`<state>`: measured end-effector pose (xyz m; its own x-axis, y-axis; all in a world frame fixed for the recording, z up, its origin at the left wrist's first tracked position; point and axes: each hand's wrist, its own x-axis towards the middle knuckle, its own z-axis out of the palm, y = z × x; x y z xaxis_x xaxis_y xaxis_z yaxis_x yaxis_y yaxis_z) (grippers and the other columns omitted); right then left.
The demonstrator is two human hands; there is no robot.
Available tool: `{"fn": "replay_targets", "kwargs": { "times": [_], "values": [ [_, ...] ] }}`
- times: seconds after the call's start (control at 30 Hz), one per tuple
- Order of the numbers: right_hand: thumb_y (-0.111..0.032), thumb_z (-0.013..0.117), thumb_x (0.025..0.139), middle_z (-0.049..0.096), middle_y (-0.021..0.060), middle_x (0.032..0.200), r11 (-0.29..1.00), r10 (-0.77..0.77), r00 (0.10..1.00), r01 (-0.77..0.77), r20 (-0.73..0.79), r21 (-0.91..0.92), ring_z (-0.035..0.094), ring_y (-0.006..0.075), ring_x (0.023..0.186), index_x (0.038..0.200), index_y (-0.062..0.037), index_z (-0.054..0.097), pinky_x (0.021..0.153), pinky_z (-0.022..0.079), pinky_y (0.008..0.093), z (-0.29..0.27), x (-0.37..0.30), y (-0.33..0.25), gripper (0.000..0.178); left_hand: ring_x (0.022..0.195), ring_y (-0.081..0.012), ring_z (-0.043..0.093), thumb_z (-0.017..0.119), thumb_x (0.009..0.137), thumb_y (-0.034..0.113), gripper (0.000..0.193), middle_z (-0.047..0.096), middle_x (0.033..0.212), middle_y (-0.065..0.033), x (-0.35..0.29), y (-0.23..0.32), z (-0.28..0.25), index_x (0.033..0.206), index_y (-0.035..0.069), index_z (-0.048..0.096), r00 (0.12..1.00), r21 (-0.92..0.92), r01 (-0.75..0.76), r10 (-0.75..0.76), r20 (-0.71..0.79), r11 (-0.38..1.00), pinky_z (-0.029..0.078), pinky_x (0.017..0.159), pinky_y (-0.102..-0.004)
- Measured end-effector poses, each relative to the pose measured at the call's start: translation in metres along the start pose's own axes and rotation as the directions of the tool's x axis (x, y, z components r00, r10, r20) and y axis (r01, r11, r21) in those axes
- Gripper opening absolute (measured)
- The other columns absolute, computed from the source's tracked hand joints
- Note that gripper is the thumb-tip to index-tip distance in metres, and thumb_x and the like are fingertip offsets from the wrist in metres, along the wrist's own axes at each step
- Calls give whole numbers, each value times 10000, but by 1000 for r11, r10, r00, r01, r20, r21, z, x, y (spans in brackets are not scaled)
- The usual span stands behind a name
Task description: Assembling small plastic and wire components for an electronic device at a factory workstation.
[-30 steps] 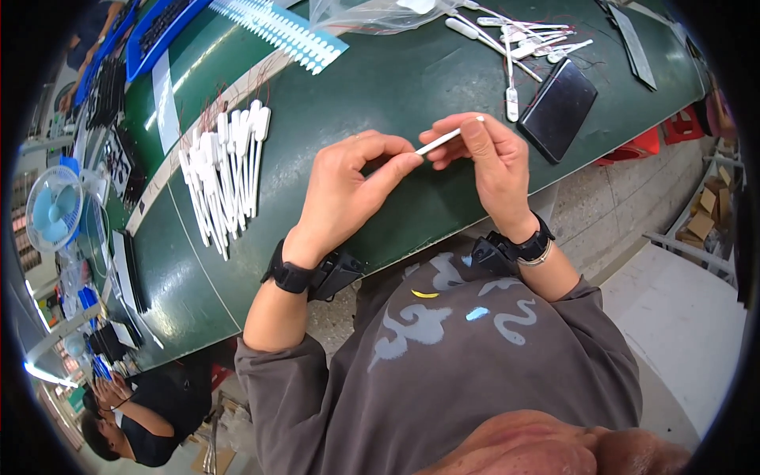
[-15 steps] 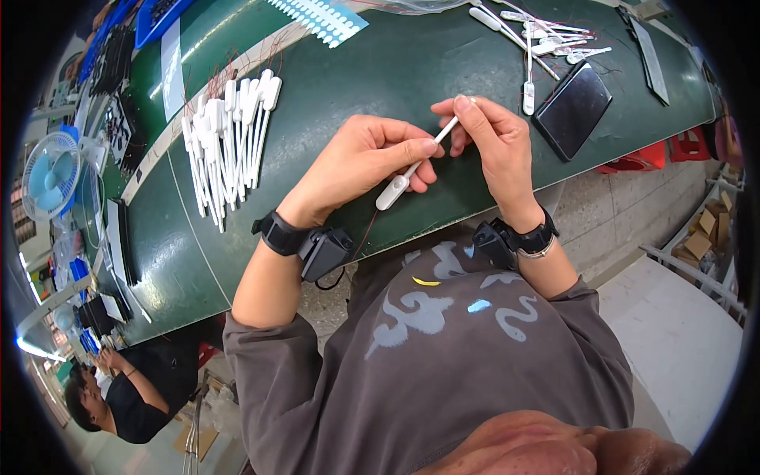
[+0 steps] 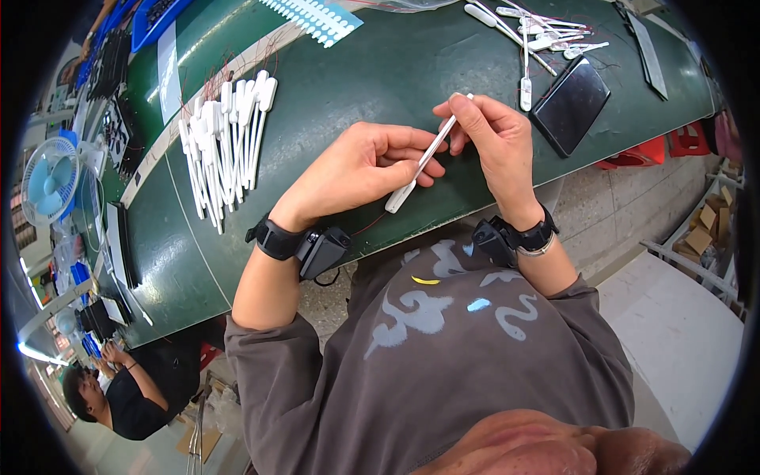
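Above the table edge I hold a thin white plastic stick (image 3: 430,153) with a wider, paddle-like end, tilted with that end low and toward me. A fine red wire trails from the wide end. My right hand (image 3: 495,134) pinches the narrow top of the stick between thumb and fingers. Lower down, my left hand (image 3: 360,166) has its thumb against the shaft and its fingers behind it, in a loose grip. To the left lies a fanned pile of similar white sticks (image 3: 226,142), their wide ends away from me and red wires beyond.
More white wired pieces (image 3: 546,36) lie at the far right, by a dark phone-like slab (image 3: 571,107). A light blue sheet with white tabs (image 3: 321,20) is at the back. A fan (image 3: 49,180) stands far left; a co-worker (image 3: 131,392) sits lower left.
The stick has turned about its length, so its wide end now shows edge-on. My left fingers have loosened and straightened somewhat; the right hand keeps its pinch.
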<state>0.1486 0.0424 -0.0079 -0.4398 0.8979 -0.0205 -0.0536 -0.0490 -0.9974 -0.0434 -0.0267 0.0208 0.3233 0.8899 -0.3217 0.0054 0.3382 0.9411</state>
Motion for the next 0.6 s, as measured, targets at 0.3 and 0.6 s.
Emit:
{"fn": "replay_targets", "kwargs": {
  "times": [0.3, 0.6],
  "values": [
    [-248, 633, 987, 661, 20, 735, 1000, 8, 1000, -8, -13, -4, 569, 52, 629, 917, 22, 716, 595, 446, 192, 2, -2, 3, 291, 829, -109, 682, 541, 873, 48, 342, 732, 913, -92, 0, -6, 5, 1192, -46, 620, 998, 139, -24, 32, -51, 990, 532, 768, -259],
    [-238, 646, 980, 653, 17, 729, 1000, 10, 1000, -10, -14, 16, 589, 60, 635, 902, 22, 711, 598, 463, 197, 3, -1, 3, 279, 607, -163, 661, 569, 827, 83, 302, 684, 710, -67, -1, -8, 14, 1106, 8, 656, 965, 452, -151, 231, -126, 879, 520, 625, -281]
  ]
}}
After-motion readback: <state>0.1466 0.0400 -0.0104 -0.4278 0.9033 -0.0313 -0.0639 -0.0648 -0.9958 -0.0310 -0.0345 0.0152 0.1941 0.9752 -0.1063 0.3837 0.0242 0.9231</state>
